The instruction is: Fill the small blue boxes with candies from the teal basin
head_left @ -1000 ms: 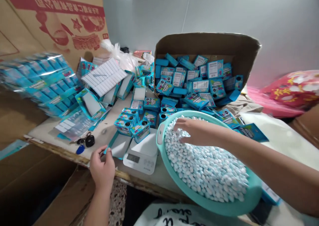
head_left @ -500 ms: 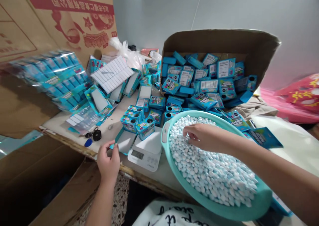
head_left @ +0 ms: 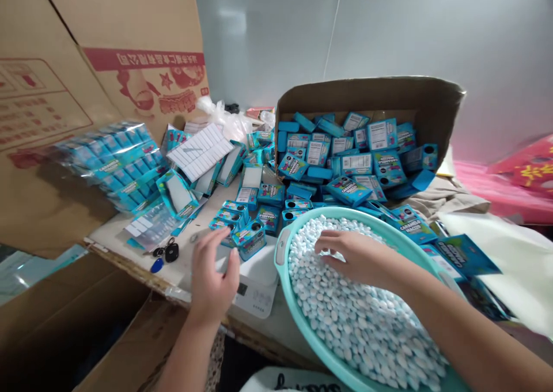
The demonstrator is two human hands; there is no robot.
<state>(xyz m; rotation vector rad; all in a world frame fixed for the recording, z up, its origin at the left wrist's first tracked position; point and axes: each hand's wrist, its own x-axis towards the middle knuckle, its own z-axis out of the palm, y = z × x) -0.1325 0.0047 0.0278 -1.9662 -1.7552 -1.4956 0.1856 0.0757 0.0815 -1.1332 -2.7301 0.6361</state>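
My left hand point(head_left: 213, 274) is held over the left side of the white digital scale point(head_left: 256, 304), thumb and fingers spread with nothing between them. Just beyond its fingertips, a small blue candy box point(head_left: 250, 240) sits on the scale's plate. Several similar boxes stand behind it, and my hand partly hides them and the tray beneath. My right hand point(head_left: 352, 256) is above the small white and pale-blue candies point(head_left: 358, 317), its fingers loosely bent and apart from the thumb. Those fingertips reach the candies, which fill a turquoise basin point(head_left: 298, 317).
A carton point(head_left: 371, 95) full of blue boxes lies behind the basin. At left are a plastic-wrapped stack of boxes point(head_left: 125, 164), a white-celled panel point(head_left: 201, 151) and keys point(head_left: 170, 251). An open cardboard box point(head_left: 47, 305) stands below the table edge.
My left hand has moved right and up from the tray's edge towards the box on the scale, its fingers spreading. My right hand's fingers have loosened over the candies. The view has tilted up.
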